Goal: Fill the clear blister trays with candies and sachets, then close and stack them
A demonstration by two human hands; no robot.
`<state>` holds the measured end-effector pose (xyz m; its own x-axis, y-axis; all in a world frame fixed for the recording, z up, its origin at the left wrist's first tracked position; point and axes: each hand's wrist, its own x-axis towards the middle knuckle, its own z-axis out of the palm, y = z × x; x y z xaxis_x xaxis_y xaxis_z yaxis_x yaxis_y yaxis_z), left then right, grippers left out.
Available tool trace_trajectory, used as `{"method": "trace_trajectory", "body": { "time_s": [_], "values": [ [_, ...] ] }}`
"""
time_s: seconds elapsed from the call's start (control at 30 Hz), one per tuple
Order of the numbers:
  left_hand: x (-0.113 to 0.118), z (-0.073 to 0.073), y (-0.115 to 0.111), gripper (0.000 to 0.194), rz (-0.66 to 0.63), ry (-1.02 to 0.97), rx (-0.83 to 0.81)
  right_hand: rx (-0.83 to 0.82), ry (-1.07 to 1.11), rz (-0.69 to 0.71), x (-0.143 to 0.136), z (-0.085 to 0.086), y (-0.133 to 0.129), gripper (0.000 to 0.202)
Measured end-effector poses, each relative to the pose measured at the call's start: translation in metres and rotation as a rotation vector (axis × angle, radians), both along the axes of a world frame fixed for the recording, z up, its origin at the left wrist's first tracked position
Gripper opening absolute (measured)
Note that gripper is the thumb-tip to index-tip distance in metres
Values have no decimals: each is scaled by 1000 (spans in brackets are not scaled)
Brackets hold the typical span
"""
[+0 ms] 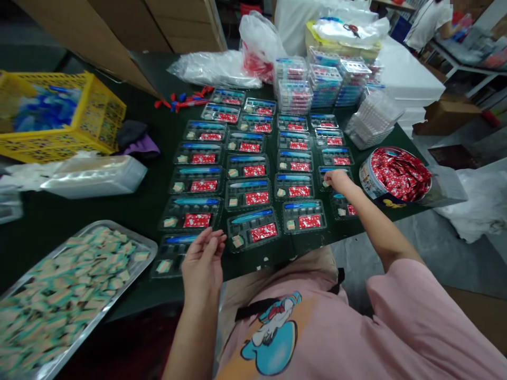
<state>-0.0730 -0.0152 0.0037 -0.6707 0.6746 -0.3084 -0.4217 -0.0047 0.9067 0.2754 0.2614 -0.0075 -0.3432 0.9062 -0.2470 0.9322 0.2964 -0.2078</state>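
Observation:
Rows of clear plastic trays (247, 215) lie on a dark green table, most with a blue pen (252, 216), a red patterned packet (263, 232) and a small striped block (237, 241). My left hand (204, 258) hovers at the near left tray, palm partly up; its fingers are curled close together, and what they hold, if anything, is too small to name. At the right column, my right hand (336, 180) reaches down over a tray, its fingertips pinched at the block's compartment. Whether those fingertips hold the block cannot be made out.
A metal tray (141, 244) of striped blocks is at the left, below a yellow basket (99, 113) of blue items. A round tin (370, 177) of red packets stands right. Filled packs (295, 95) are stacked behind. A person (425, 26) is at the far right.

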Motion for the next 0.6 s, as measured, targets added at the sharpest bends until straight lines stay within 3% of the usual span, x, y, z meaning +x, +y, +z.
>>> {"method": "trace_trajectory", "body": {
  "time_s": [0.6],
  "values": [
    [-4,-3,-13,43,34,28,-4,213,-155,140,-5,-8,-20,26]
  ]
}}
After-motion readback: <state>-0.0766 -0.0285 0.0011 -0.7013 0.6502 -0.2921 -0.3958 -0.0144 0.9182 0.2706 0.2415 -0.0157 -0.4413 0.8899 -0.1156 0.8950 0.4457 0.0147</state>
